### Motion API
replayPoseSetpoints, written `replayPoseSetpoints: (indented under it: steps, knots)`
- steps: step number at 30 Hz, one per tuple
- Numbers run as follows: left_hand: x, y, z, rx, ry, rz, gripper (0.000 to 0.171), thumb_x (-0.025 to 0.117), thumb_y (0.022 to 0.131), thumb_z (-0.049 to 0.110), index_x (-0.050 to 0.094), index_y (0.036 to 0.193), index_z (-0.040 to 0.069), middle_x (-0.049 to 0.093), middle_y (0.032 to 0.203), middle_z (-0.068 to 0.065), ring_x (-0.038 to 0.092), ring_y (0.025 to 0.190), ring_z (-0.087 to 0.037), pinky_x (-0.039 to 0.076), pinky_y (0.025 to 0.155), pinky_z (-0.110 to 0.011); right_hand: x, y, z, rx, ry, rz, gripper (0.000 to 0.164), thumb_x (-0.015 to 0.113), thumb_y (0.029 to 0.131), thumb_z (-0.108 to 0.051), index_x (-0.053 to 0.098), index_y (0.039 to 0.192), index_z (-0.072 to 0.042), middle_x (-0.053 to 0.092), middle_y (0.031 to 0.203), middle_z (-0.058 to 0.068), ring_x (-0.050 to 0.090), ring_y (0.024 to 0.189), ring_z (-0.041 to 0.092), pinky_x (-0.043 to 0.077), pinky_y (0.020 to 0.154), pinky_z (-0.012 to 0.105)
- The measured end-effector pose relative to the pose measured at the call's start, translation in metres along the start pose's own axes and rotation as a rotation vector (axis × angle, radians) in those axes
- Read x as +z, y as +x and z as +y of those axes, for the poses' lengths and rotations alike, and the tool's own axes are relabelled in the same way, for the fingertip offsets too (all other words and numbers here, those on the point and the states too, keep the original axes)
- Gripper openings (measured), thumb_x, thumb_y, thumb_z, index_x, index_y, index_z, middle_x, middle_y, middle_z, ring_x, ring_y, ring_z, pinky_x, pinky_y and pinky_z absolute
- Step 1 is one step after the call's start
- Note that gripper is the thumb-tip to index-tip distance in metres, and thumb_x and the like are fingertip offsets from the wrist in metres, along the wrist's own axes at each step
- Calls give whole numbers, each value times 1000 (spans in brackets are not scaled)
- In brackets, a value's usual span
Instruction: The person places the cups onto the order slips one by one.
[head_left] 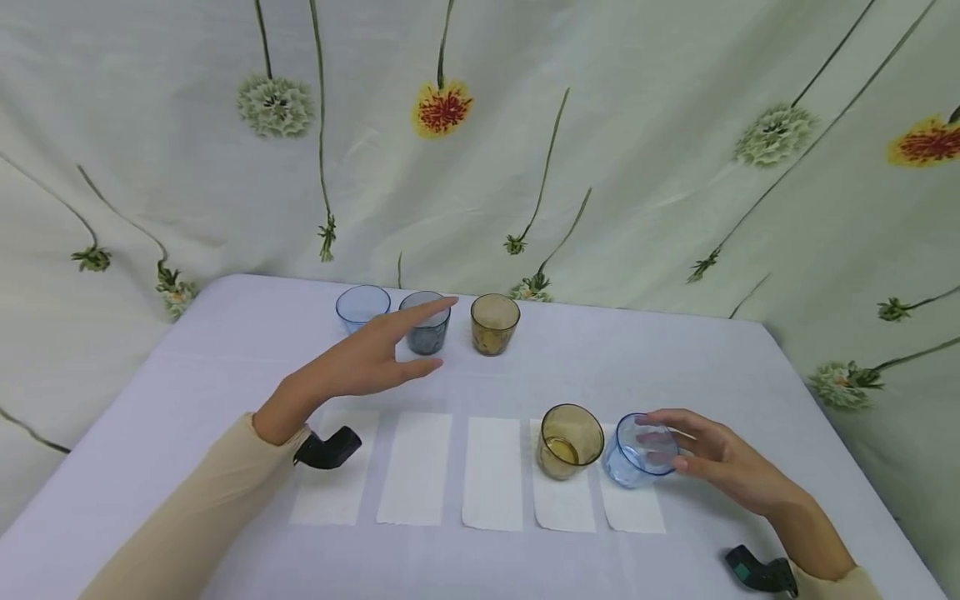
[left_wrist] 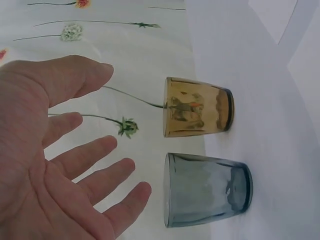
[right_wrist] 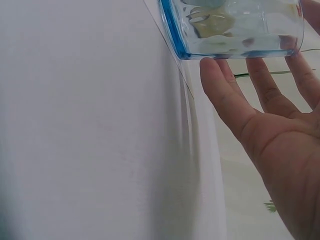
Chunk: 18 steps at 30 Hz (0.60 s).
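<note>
My left hand (head_left: 367, 357) reaches over the back left of the table with thumb and fingers spread, holding nothing. It overlaps a blue glass (head_left: 361, 300) and a grey-blue glass (head_left: 427, 335) in the head view. In the left wrist view the grey-blue glass (left_wrist: 207, 190) and an amber glass (left_wrist: 197, 107) stand beyond the fingertips. At the front right, my right hand (head_left: 738, 467) has its thumb and fingers around a light blue glass (head_left: 633, 467) near its rim. The right wrist view shows fingertips against that glass (right_wrist: 235, 30).
Several white paper strips (head_left: 492, 475) lie in a row along the front of the white-covered table (head_left: 420, 567). An amber glass (head_left: 570, 442) stands on the strip beside the light blue glass. Another amber glass (head_left: 495, 325) is at the back. A flowered cloth (head_left: 637, 167) hangs behind.
</note>
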<state>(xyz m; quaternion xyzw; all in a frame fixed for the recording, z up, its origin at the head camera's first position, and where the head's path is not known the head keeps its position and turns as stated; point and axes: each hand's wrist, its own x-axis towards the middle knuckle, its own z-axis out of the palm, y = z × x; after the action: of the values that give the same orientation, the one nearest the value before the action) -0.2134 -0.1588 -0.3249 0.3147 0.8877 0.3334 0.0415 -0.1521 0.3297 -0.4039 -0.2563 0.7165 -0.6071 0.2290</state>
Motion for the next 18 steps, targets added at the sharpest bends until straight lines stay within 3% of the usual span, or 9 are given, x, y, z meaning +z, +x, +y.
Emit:
replayPoseSetpoints:
  steps: [4, 9, 13, 18]
  knots:
    - [2, 16, 0, 4, -12, -8, 76, 69, 95, 26, 28, 159, 22, 33, 163, -3, 38, 146, -27, 36, 115, -53, 1, 1, 1, 3, 27, -5, 49, 44, 101, 8, 37, 148, 2, 43, 153, -3, 52, 134, 9, 51, 102, 31]
    - [7, 39, -4, 31, -85, 7, 73, 69, 96, 26, 30, 158, 21, 31, 163, 1, 27, 152, -22, 28, 121, -48, 1, 1, 0, -20, 26, -16, 48, 44, 101, 9, 37, 148, 2, 44, 153, -3, 51, 134, 10, 51, 102, 31]
    - [14, 58, -10, 37, -211, 36, 70, 70, 96, 28, 36, 156, 18, 35, 162, 3, 28, 152, -19, 27, 122, -45, 0, 1, 1, -32, 26, -23, 48, 44, 101, 8, 36, 148, 2, 44, 153, -4, 51, 135, 10, 51, 102, 31]
    - [25, 77, -14, 42, -371, 90, 61, 69, 96, 22, 45, 151, 14, 43, 157, -5, 34, 149, -21, 27, 122, -44, -1, 2, 1, -25, 43, -32, 49, 43, 101, 9, 35, 148, 2, 43, 153, -2, 51, 136, 11, 51, 103, 31]
